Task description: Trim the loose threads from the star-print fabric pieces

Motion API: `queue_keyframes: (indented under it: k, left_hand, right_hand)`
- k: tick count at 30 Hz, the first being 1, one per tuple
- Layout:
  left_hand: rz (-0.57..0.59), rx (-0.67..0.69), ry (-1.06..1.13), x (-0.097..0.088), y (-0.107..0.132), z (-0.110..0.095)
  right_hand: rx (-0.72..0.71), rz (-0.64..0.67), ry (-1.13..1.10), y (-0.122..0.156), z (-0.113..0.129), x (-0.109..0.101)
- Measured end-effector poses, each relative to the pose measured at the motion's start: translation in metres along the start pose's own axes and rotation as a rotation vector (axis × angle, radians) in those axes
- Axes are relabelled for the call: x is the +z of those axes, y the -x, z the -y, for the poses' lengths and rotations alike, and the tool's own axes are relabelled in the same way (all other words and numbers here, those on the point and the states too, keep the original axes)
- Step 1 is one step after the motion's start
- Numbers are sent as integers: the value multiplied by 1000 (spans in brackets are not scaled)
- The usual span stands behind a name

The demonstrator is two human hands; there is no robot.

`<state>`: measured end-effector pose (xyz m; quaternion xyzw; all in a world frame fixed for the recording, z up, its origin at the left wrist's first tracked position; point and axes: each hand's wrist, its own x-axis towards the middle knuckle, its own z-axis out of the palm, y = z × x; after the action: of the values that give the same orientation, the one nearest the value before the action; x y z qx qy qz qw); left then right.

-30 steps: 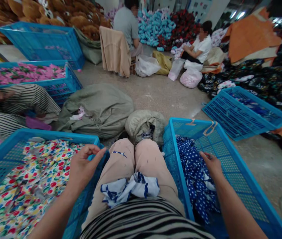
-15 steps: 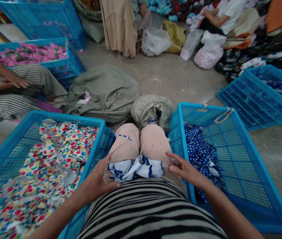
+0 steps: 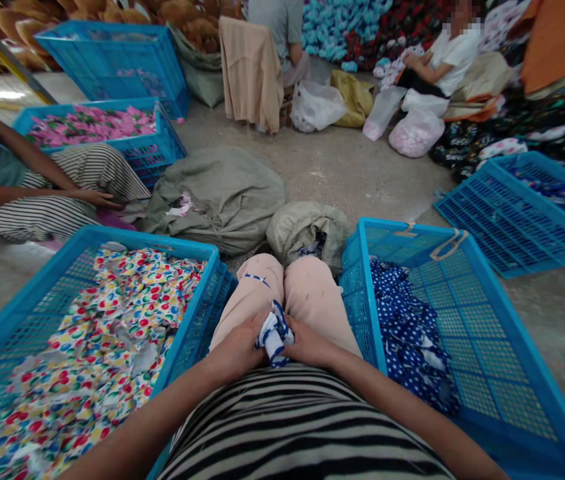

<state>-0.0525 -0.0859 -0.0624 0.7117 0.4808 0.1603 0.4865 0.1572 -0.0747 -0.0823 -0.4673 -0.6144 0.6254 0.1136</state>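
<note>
On my lap a small blue-and-white fabric piece [image 3: 274, 337] is bunched up between both hands. My left hand [image 3: 243, 343] grips its left side, with the fingertips partly hidden in the folds. From the right, my right hand [image 3: 307, 343] closes on the same fabric; whether it also holds a small tool cannot be seen. Left of my legs, a blue plastic crate [image 3: 207, 257] holds many white fabric pieces with colourful dots [image 3: 127, 313]. To my right, another blue crate [image 3: 492, 327] contains navy polka-dot fabric pieces [image 3: 407, 327].
Grey-green sacks [image 3: 227, 193] lie beyond my knees. A co-worker's hand [image 3: 95, 198] rests at the left, near a crate of pink pieces [image 3: 97, 123]. A tilted blue crate [image 3: 522, 213] stands at the right. Plastic bags [image 3: 417, 123] sit farther back, beside a seated person.
My hands have come together at mid-lap from either side. The blue-and-white fabric, laid flat across my thighs before, is now gathered between them. The view has tilted up slightly.
</note>
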Motion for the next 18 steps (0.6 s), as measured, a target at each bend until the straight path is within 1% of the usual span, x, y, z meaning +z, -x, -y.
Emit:
queue_keyframes:
  k: [2,4,7,10,12,14,15,18]
  left_hand:
    - [-98,24,93,4,-3,3]
    - [-191,12,211,7,-6,3]
    - [-289,-79,439,10,-12,-4]
    - [-346,-180,689,10,-20,-14]
    - [-353,-240,814,5,-27,-23]
    - [-350,-269,883,-4,-36,-33]
    - [-356,-258,898,-9,-41,-38]
    - [-388,-160,920,-26,-60,-56]
  right_hand:
    - [-35,2,-59,-5,0,3]
    - [-66,-19,-95,-10,-1,7]
    - [-111,-61,-112,-16,-1,12]
    - [-126,-122,-70,-21,4,13]
    - [-127,-166,-35,-25,11,10]
    - [-170,-230,-1,-29,19,3]
    - [-199,-272,17,-32,24,-2]
    - [-265,-426,66,-42,39,-21]
